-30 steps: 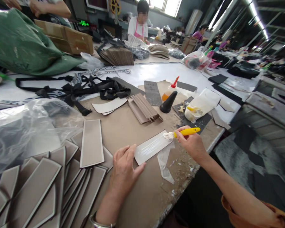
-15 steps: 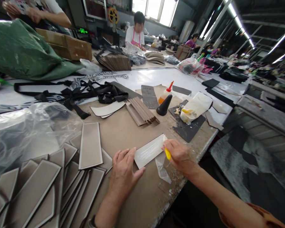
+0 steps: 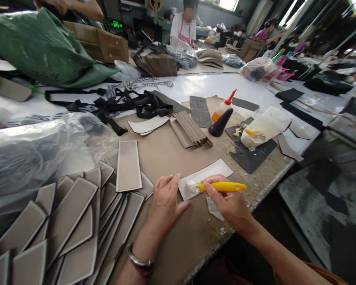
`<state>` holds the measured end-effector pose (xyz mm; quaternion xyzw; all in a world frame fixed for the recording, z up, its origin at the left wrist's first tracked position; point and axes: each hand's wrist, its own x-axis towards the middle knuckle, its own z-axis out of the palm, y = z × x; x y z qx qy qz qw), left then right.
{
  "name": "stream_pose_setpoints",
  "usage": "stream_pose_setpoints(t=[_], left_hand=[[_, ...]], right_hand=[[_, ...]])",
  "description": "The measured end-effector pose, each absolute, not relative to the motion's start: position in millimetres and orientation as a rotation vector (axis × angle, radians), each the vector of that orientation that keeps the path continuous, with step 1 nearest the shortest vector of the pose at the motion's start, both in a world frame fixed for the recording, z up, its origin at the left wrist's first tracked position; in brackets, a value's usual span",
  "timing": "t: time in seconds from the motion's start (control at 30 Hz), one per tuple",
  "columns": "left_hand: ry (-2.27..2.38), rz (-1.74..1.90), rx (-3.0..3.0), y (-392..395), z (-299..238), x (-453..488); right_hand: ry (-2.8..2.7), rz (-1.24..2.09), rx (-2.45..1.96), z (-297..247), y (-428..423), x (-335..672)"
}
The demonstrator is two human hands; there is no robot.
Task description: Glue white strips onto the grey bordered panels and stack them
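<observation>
Yellow brush (image 3: pixel 224 186) (clotted white bristles (image 3: pixel 192 187)) in right hand (image 3: pixel 230 204), flat rectangular strip (image 3: pixel 209 174)

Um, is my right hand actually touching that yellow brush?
Touching. In the head view, the right hand holds the yellow brush, thumb and fingers closed on its handle just behind the bristles.
</observation>
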<state>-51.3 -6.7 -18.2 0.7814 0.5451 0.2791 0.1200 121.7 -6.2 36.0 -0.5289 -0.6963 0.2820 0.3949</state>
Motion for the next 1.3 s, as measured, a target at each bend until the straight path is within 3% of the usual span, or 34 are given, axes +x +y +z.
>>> stream_pose_setpoints(t=[0.13, 0.37, 0.67, 0.97, 1.3], left_hand=[[1.607, 0.797, 2.249, -5.8, -17.4, -51.4], [1.622, 0.812, 2.247, -5.8, -14.9, -49.4], [1.629, 0.851, 2.325, -6.3, -17.2, -49.1], [1.606, 0.902, 2.366, -5.0, -21.6, -49.3], [1.652, 0.960, 2.322, -4.5, -29.1, -44.3]], right_hand=[[-1.726, 0.822, -1.372, 28.7, -4.5, 120.9], [-1.817, 0.513, -1.422, 33.4, -2.5, 139.4], [-1.653, 0.789, -1.443, 27.9, -10.5, 133.0], [-1.831, -0.003, -1.497, 27.2, 30.7, 205.2], [-2.132, -0.059, -1.366, 26.5, 30.9, 198.3]])
